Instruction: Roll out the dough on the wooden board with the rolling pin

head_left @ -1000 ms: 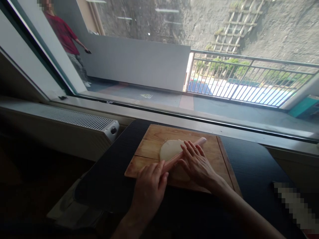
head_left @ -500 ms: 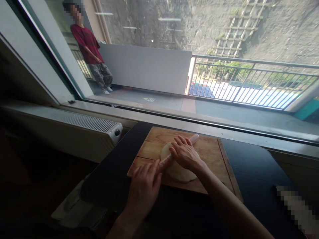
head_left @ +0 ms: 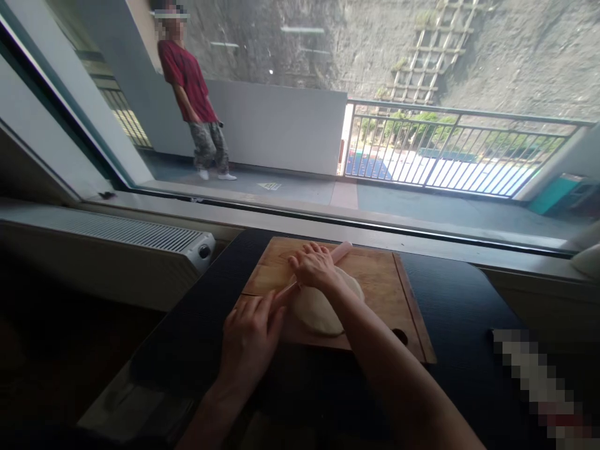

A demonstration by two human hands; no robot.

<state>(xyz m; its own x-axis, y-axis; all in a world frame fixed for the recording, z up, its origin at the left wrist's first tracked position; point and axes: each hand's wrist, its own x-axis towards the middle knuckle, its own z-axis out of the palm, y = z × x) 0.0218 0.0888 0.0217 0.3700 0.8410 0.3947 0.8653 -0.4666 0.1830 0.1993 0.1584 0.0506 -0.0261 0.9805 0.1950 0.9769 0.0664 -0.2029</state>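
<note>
A round, flattened piece of dough (head_left: 316,312) lies on a wooden cutting board (head_left: 375,281). Across its far left edge runs a pale pink rolling pin (head_left: 342,250), slanting from lower left to upper right. My left hand (head_left: 250,328) is closed around the near end of the pin, by the board's left edge. Farther along, my right hand (head_left: 313,265) curls over the pin with the palm down. The right forearm hides part of the dough's right side, and the middle of the pin is covered by the fingers.
The board rests on a dark table (head_left: 459,300) with rounded corners. A white radiator (head_left: 187,244) stands to the left. Behind is a large window with a sill (head_left: 300,222); beyond it a person in a red shirt (head_left: 190,81) is in a walkway. A blurred-out item (head_left: 534,369) lies at right.
Both hands have pushed the rolling pin toward the dough's far left side, uncovering more dough. My view has shifted slightly right. Outside, the person has stepped to the right.
</note>
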